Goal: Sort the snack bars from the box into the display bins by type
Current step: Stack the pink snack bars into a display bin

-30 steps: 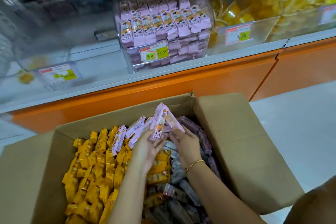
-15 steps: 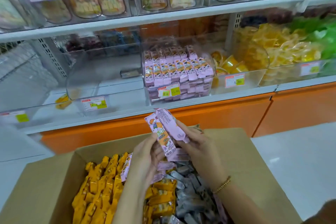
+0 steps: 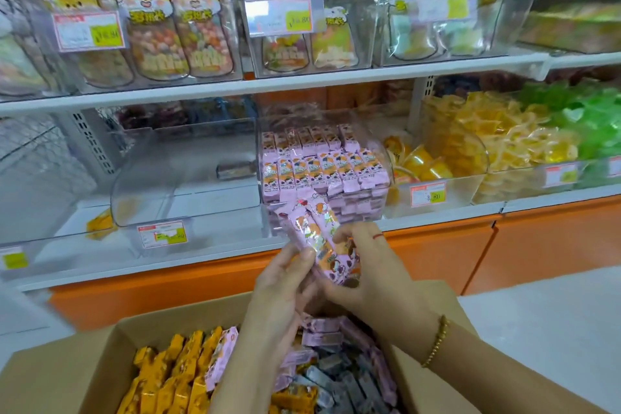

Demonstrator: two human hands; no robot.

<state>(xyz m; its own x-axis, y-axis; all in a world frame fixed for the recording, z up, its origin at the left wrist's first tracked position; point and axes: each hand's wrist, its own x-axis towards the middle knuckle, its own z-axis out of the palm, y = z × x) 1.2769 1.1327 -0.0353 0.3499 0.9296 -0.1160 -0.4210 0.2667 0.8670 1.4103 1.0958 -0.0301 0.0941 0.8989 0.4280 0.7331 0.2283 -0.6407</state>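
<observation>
Both hands hold a small bunch of pink snack bars [image 3: 316, 232] above the open cardboard box [image 3: 104, 366]. My left hand [image 3: 285, 282] grips the bunch from the left, thumb on its front. My right hand [image 3: 366, 265] curls round it from the right. The bunch stands tilted just in front of the clear bin of pink bars [image 3: 322, 165] on the lower shelf. Inside the box lie orange bars [image 3: 174, 373] at the left, more pink bars [image 3: 322, 329] in the middle and grey bars [image 3: 339, 376] at the right.
A clear bin [image 3: 188, 178] left of the pink one holds a single dark bar. Bins of yellow and green sweets [image 3: 504, 138] fill the right. The upper shelf [image 3: 268, 84] carries bagged snacks. An orange cabinet front [image 3: 537, 239] runs below the shelf.
Both hands have lifted the pink bars out of the box and up toward the pink bin. The view has tilted upward, so more of the shelves shows.
</observation>
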